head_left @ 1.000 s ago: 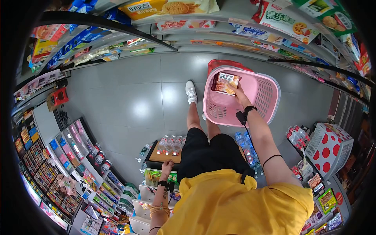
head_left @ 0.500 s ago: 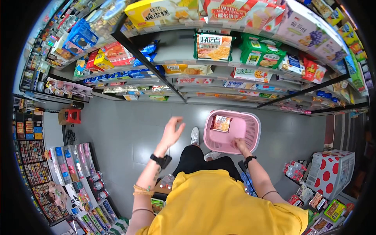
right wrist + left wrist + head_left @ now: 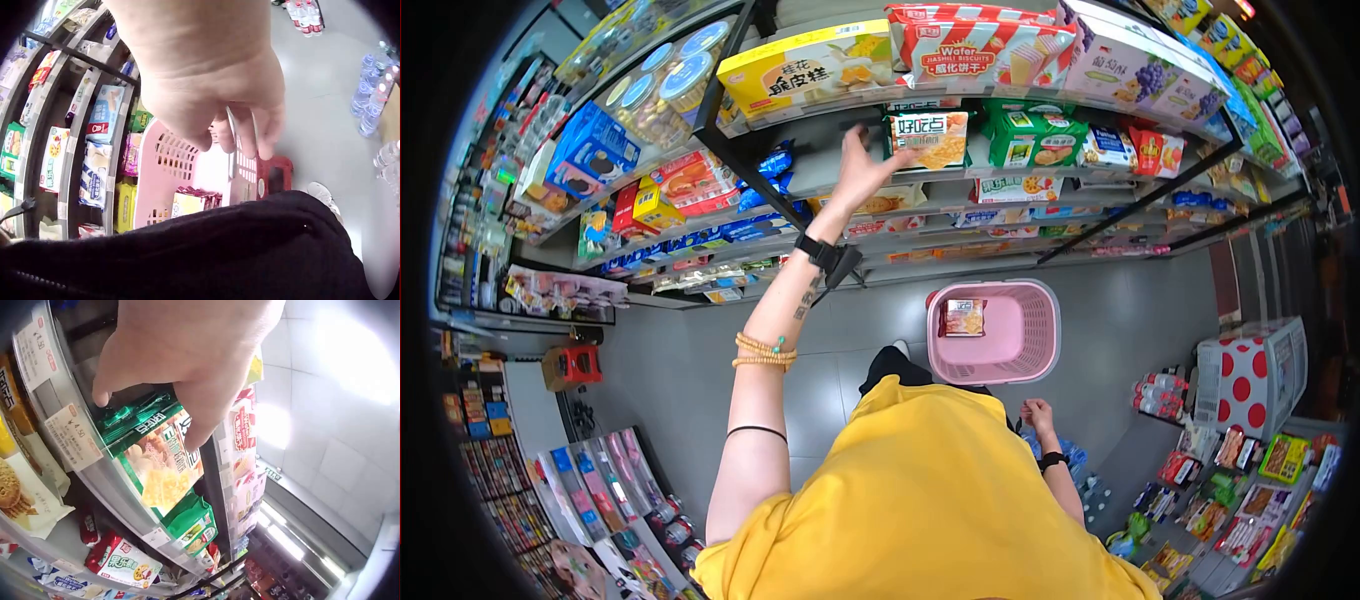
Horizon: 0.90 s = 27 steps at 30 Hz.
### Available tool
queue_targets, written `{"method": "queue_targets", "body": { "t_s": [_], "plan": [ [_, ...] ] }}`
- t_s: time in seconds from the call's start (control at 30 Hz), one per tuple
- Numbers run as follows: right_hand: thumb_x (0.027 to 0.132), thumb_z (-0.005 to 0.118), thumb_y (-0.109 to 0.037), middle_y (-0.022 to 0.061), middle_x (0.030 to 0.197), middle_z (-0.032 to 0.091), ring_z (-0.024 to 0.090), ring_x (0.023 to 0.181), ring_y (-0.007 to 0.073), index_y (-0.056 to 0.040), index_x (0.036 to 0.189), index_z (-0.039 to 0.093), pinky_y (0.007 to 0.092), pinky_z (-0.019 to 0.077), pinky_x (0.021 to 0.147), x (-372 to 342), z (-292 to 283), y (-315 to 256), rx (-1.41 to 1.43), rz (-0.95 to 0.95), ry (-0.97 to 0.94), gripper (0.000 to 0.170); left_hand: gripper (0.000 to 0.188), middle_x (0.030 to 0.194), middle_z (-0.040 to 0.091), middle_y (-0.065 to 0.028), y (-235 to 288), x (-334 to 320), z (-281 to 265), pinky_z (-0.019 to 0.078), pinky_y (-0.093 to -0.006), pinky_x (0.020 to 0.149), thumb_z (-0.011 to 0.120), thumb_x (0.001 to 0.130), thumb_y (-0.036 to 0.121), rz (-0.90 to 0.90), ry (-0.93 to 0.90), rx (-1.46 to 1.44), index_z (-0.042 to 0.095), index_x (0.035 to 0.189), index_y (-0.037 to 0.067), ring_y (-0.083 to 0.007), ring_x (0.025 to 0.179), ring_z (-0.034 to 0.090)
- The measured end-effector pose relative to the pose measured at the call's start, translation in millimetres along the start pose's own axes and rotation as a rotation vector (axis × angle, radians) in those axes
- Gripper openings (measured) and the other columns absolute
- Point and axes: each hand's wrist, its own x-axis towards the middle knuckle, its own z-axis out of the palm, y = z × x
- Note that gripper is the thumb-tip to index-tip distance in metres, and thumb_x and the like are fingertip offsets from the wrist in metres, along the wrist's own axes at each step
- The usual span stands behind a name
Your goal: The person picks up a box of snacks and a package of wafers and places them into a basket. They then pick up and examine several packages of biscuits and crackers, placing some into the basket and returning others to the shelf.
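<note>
At the shelf, my left hand point(image 3: 866, 175) reaches up with thumb and fingers spread around one end of a green-edged biscuit pack point(image 3: 933, 140). In the left wrist view the thumb overlaps the front of that pack point(image 3: 164, 464), while a fingertip point(image 3: 101, 399) is beside its end. The pack sits on the shelf, another one behind it. My right hand point(image 3: 1037, 413) hangs low at my side, its fingers loosely curled and holding nothing. On the floor in front stands a pink basket point(image 3: 1051, 335); a biscuit pack point(image 3: 964, 318) with dark red edges lies inside.
A green biscuit pack point(image 3: 1035, 135) sits just right on the same shelf. Above are a yellow box point(image 3: 805, 72) and red-striped wafer packs point(image 3: 985, 55). A black shelf post point(image 3: 750, 170) runs close left of my left arm. Bottles point(image 3: 369, 100) stand on the floor.
My left hand has risen from beside my legs to the shelf pack. The right hand let go of the pack in the basket and drew back to my side.
</note>
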Motion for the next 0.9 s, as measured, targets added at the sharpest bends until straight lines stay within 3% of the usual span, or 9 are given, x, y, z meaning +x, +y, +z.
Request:
{"method": "queue_targets", "body": {
  "t_s": [0.1, 0.13, 0.33, 0.47, 0.57, 0.7, 0.73, 0.83, 0.9],
  "plan": [
    [0.093, 0.063, -0.028, 0.0035, 0.085, 0.07, 0.067, 0.069, 0.0145, -0.0109, 0.1, 0.064, 0.0273, 0.0508, 0.06, -2, 13, 28, 0.006, 0.061, 0.005, 0.018, 0.11, 0.137, 0.048, -0.0279, -15, 32, 1, 0.0399, -0.0388, 0.109, 0.091, 0.066, 0.044, 0.013, -0.107, 0.024, 0.03, 0.138, -0.012, -0.0302, 0.127, 0.05],
    [0.093, 0.063, -0.027, 0.0039, 0.086, 0.07, 0.067, 0.07, 0.0146, -0.0107, 0.1, 0.063, 0.0274, 0.0512, 0.06, -7, 19, 30, 0.029, 0.069, 0.002, 0.018, 0.117, 0.131, 0.051, -0.0328, -17, 38, 4, 0.0402, -0.0389, 0.108, 0.093, 0.057, 0.052, 0.086, -0.091, -0.061, 0.032, 0.13, -0.016, -0.0352, 0.128, 0.05],
    [0.094, 0.063, -0.027, 0.0051, 0.089, 0.071, 0.067, 0.069, 0.0143, -0.0097, 0.104, 0.062, 0.0272, 0.0509, 0.06, -11, 51, 22, 0.076, 0.067, -0.028, 0.02, 0.121, 0.138, 0.045, -0.0251, -17, 54, 4, 0.0367, -0.0337, 0.111, 0.096, 0.057, 0.037, 0.015, -0.277, -0.29, 0.022, 0.139, -0.013, -0.03, 0.129, 0.047],
    [0.095, 0.061, -0.026, 0.0046, 0.089, 0.071, 0.067, 0.069, 0.0141, -0.0106, 0.106, 0.062, 0.027, 0.0496, 0.06, -14, 58, 8, 0.049, 0.036, -0.032, 0.019, 0.121, 0.137, 0.044, -0.0233, -13, 55, 4, 0.036, -0.0329, 0.111, 0.096, 0.058, 0.034, 0.018, -0.334, -0.253, 0.021, 0.141, -0.011, -0.029, 0.129, 0.047],
    [0.096, 0.06, -0.027, 0.0046, 0.092, 0.071, 0.067, 0.071, 0.0135, -0.0123, 0.107, 0.063, 0.0268, 0.049, 0.061, -15, 58, 1, 0.028, 0.015, -0.031, 0.018, 0.122, 0.137, 0.046, -0.0207, -12, 54, 6, 0.038, -0.0324, 0.11, 0.096, 0.057, 0.027, 0.135, -0.329, -0.273, 0.019, 0.143, -0.01, -0.0262, 0.127, 0.048],
    [0.097, 0.059, -0.027, 0.0046, 0.094, 0.071, 0.067, 0.073, 0.0133, -0.0127, 0.107, 0.062, 0.0266, 0.049, 0.062, -23, 56, -11, 0.008, 0.005, -0.021, 0.018, 0.123, 0.138, 0.043, -0.0225, -35, 68, 14, 0.0353, -0.0335, 0.112, 0.096, 0.056, 0.029, 0.177, -0.291, -0.002, 0.02, 0.145, -0.008, -0.0291, 0.128, 0.047],
    [0.097, 0.059, -0.027, 0.0046, 0.094, 0.07, 0.067, 0.073, 0.0133, -0.0127, 0.108, 0.062, 0.0266, 0.049, 0.062, -25, 57, -13, -0.01, 0.008, -0.01, 0.018, 0.129, 0.137, 0.039, -0.0284, -22, 59, 9, 0.0289, -0.0401, 0.114, 0.094, 0.047, 0.05, 0.121, -0.233, 0.008, 0.029, 0.141, -0.009, -0.0383, 0.134, 0.034],
    [0.097, 0.058, -0.026, 0.0039, 0.094, 0.07, 0.067, 0.072, 0.0133, -0.0128, 0.108, 0.062, 0.0269, 0.0491, 0.063, -28, 57, -21, 0.004, -0.003, -0.015, 0.018, 0.13, 0.136, 0.04, -0.0278, -26, 58, 13, 0.0312, -0.0375, 0.113, 0.095, 0.048, 0.047, 0.196, -0.198, -0.064, 0.025, 0.14, -0.012, -0.0373, 0.132, 0.038],
    [0.097, 0.058, -0.025, 0.0036, 0.094, 0.07, 0.066, 0.072, 0.0133, -0.0127, 0.108, 0.062, 0.0272, 0.0493, 0.064, -28, 56, -22, 0.004, -0.01, -0.011, 0.017, 0.133, 0.135, 0.039, -0.0277, -20, 54, 13, 0.0323, -0.0337, 0.112, 0.096, 0.049, 0.043, 0.187, -0.284, -0.189, 0.014, 0.138, -0.013, -0.0351, 0.132, 0.04]
  ]
}}
